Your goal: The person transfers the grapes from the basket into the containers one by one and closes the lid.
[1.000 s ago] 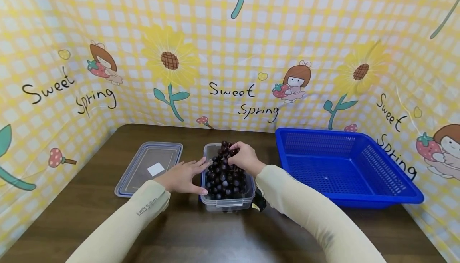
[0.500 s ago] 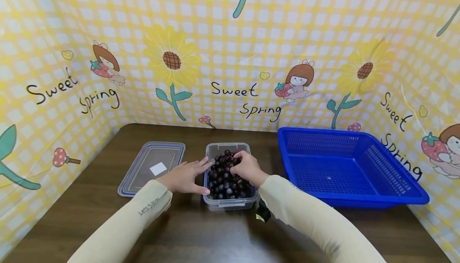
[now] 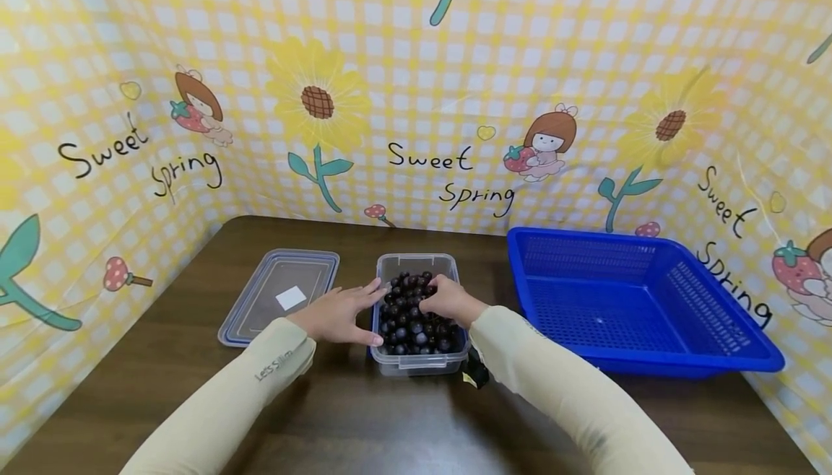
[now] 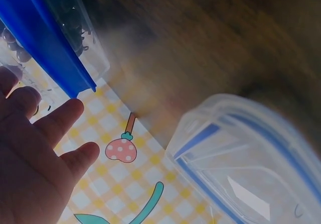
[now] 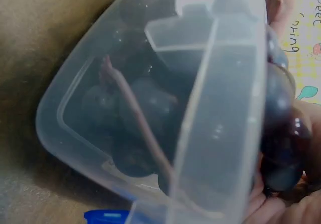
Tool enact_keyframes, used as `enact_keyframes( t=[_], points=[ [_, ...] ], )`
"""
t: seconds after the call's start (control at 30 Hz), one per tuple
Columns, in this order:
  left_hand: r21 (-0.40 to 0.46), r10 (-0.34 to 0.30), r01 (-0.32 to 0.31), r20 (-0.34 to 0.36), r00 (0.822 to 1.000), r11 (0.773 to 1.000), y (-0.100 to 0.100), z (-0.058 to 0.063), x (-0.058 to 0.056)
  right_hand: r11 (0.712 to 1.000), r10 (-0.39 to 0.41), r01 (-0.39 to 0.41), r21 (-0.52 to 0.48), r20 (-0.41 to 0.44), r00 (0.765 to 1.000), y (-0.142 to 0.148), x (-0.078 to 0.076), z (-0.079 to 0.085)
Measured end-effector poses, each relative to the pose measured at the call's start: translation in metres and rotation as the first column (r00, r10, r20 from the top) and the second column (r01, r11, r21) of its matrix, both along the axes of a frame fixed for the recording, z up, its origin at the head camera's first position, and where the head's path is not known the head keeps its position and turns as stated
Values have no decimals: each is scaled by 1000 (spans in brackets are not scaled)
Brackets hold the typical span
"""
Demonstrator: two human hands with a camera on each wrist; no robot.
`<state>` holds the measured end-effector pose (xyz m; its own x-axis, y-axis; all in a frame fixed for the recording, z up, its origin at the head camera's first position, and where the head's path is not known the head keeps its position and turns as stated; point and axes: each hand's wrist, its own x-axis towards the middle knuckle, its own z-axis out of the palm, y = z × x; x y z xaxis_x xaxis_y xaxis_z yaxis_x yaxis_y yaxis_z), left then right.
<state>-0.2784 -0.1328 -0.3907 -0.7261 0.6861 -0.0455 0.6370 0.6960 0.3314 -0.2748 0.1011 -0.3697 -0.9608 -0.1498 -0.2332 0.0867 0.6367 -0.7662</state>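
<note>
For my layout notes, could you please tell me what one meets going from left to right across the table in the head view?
Clear lid, left hand, clear container of dark grapes, blue basket.

Booth with patterned sheet walls (image 3: 416, 85)

On the yellow-and-white checked fabric backdrop (image 3: 403, 99), "Sweet Spring" is printed in black, handwriting-like letters. In the head view it can be read three times, at left, in the middle and at right, with "Sweet" set above "Spring". Part of the same wording is seen turned sideways in the right wrist view, cut off at the edge. On the cream-coloured fabric left sleeve (image 3: 227, 399), "Let's Slim" is printed near the cuff. The print on the cream-coloured fabric right sleeve (image 3: 565, 374) is too small to be read.
</note>
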Motion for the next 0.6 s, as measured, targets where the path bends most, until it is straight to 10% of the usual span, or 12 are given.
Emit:
enact_keyframes(
  t=[0.33, 0.6],
  points=[
    [-29, 18, -17, 26, 999, 999, 2, 3, 2, 998, 58, -58, 12, 1, 998, -2, -3, -1],
    [-25, 31, -30, 41, 999, 999, 1, 6, 3, 965, 174, -201, 171, 158, 972, 6, -9, 37]
  ],
)
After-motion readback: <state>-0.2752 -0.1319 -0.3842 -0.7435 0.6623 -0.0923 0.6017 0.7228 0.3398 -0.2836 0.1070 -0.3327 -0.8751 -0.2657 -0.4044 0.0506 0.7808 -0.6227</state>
